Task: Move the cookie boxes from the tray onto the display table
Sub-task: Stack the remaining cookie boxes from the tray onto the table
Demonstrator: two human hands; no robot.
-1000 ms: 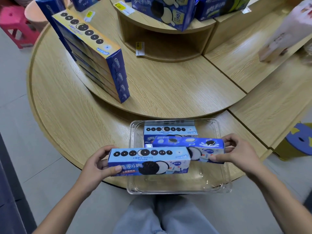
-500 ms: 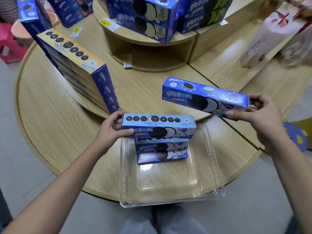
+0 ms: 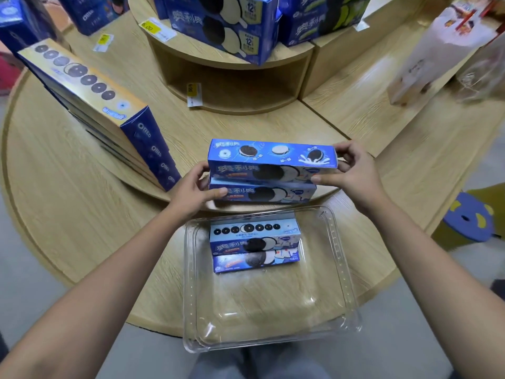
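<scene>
Two blue cookie boxes are stacked at the front edge of the display table's middle tier (image 3: 246, 127). My right hand (image 3: 352, 176) grips the right end of the upper box (image 3: 270, 160). My left hand (image 3: 191, 190) holds the left end of the lower box (image 3: 267, 193) and touches the upper one. The clear plastic tray (image 3: 336, 269) sits on the lowest tier, overhanging its front edge. Two more cookie boxes (image 3: 254, 242) lie stacked at the tray's far side.
A tall stack of long cookie boxes (image 3: 93, 105) stands on the middle tier to the left. More blue boxes (image 3: 226, 26) fill the top shelf. A pale packet (image 3: 437, 50) rests at the far right. A blue stool (image 3: 470, 217) stands on the floor at the right.
Both hands carried their boxes from above the tray forward onto the middle tier. The right hand's box has come down on top of the left hand's box.
</scene>
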